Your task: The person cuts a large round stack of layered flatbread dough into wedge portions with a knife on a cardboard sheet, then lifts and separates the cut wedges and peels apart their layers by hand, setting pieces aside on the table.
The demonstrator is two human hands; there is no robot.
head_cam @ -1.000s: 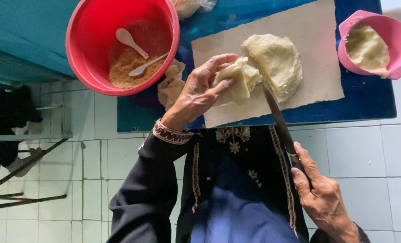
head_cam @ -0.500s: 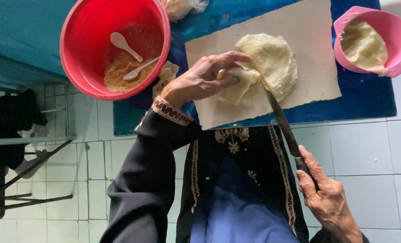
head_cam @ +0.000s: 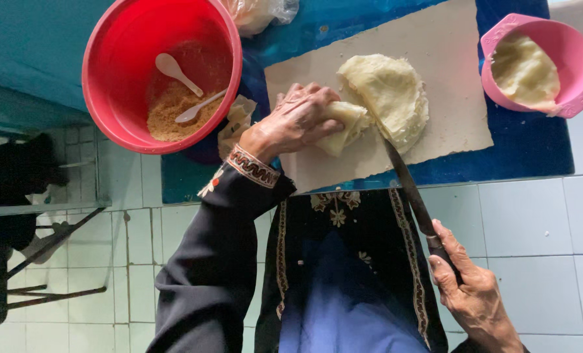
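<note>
Your right hand (head_cam: 474, 301) has a closed grip on the long dark-bladed knife (head_cam: 409, 189) — its long axis runs from you up to the soft pale round dough stack (head_cam: 389, 98) on the beige sheet (head_cam: 448, 59) near the tabletop's near edge — while your left hand (head_cam: 291, 124) pinches a folded dough piece (head_cam: 347, 124).

Left hand (head_cam: 291, 124) fingers (head_cam: 317, 108) on folded dough (head_cam: 347, 124) | flat dough (head_cam: 393, 95) just right | bowl (head_cam: 128, 39) left | knife (head_cam: 409, 189) beneath fingertips.
</note>
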